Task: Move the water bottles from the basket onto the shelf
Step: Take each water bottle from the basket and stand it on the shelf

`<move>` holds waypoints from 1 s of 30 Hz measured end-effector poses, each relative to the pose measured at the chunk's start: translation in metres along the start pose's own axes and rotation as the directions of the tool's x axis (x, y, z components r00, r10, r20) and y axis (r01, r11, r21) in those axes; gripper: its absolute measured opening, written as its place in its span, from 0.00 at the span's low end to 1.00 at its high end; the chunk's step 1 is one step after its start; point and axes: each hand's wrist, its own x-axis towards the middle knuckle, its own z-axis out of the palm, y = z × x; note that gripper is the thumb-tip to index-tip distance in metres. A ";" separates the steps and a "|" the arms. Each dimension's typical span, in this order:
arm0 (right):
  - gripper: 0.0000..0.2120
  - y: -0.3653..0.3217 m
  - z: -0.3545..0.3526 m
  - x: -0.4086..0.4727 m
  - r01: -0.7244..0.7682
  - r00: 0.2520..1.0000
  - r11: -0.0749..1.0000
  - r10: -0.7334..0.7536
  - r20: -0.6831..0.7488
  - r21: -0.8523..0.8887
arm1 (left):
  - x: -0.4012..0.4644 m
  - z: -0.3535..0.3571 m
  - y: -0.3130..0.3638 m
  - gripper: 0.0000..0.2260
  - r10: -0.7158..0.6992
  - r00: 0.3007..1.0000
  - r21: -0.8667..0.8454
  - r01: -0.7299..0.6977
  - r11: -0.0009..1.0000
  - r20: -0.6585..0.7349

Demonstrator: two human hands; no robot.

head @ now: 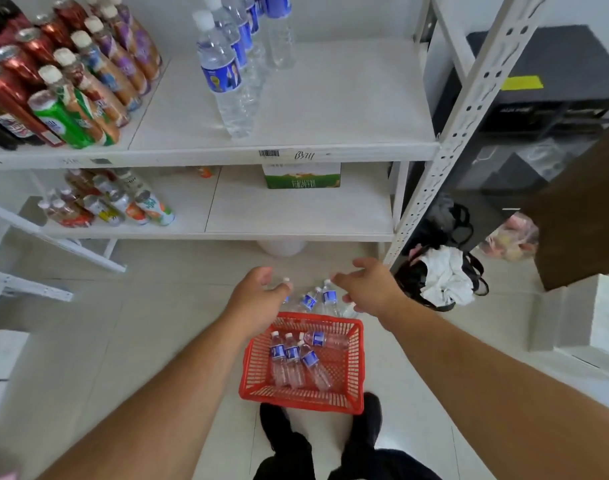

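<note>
White tiled floor (164, 327) runs under a white shelf (330, 109). On it, near my feet, sits a red basket (355, 362) with four bottles (298, 358) lying inside. A few more bottles (318, 299) stand on the floor just beyond the basket's far rim. Another row of bottles (227, 74) already stands on the upper shelf, right of mixed drinks (71, 74). I see my left hand (258, 299) above the floor bottles, its grip half open, fingers curled, holding nothing I can make out. My right hand (369, 285) hovers beside it, grip spread and empty. Right of the shelf post lies a black bag (434, 282).
</note>
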 end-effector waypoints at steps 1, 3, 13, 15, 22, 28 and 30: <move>0.36 0.007 0.005 0.001 -0.019 1.000 1.000 0.019 0.000 -0.009 | 0.002 0.002 -0.004 0.27 -0.007 1.000 0.000 0.007 1.000 0.011; 0.35 0.018 0.014 0.002 -0.054 0.999 0.998 0.054 -0.002 -0.019 | 0.007 0.004 -0.013 0.26 -0.011 0.999 -0.001 0.011 1.000 0.037; 0.18 0.066 0.098 0.022 -0.260 0.966 0.954 0.256 -0.046 -0.151 | 0.078 -0.007 -0.112 0.21 -0.098 0.967 0.011 0.099 0.995 0.235; 0.06 0.081 0.119 0.033 -0.278 0.961 0.942 0.272 -0.058 -0.188 | 0.097 -0.004 -0.133 0.12 -0.118 0.954 0.026 0.115 0.993 0.276; 0.18 0.186 0.199 0.121 -0.398 0.916 0.893 0.399 -0.038 -0.209 | 0.176 0.058 -0.230 0.12 -0.190 0.922 0.118 0.158 0.980 0.337; 0.11 0.293 0.245 0.214 -0.422 0.900 0.864 0.437 -0.009 -0.275 | 0.242 0.152 -0.331 0.03 -0.266 0.876 0.193 0.203 0.960 0.401; 0.11 0.331 0.263 0.245 -0.425 0.897 0.850 0.442 -0.016 -0.310 | 0.262 0.182 -0.363 0.06 -0.286 0.856 0.217 0.210 0.953 0.430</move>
